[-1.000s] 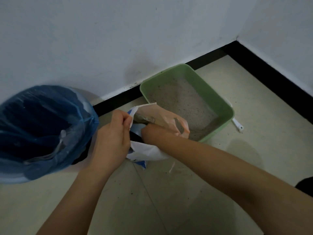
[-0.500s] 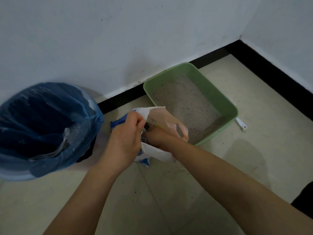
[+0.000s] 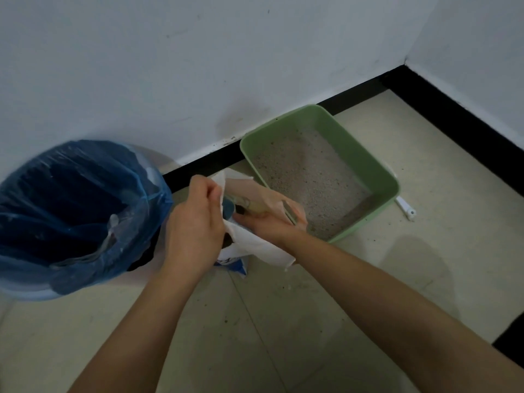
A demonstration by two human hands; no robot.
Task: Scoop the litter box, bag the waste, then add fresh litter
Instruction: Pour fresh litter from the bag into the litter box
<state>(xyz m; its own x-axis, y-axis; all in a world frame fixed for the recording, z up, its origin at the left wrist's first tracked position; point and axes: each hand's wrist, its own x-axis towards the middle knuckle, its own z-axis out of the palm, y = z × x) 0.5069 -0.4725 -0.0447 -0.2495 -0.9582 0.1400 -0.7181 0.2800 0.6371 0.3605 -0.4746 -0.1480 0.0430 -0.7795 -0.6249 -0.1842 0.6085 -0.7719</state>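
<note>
A green litter box [image 3: 377, 177] with grey litter stands on the floor against the wall. In front of it sits a white and blue litter bag [image 3: 255, 248], its mouth open. My left hand [image 3: 195, 222] pinches the bag's left rim and holds it up. At the bag's mouth my right hand [image 3: 269, 225] grips a tan-handled scoop [image 3: 255, 207]; a blue part shows at the handle's end, inside the bag. The bag's contents are hidden.
A bin lined with a blue plastic bag [image 3: 76, 211] stands at the left, close to my left hand. A white scoop handle [image 3: 406, 207] pokes out from behind the litter box's right side. Litter crumbs dot the tiled floor. Walls meet in a corner at the upper right.
My right hand has risen from deep inside the bag to its mouth, bringing the tan handle into sight. My left hand has shifted along the rim, still pinching it.
</note>
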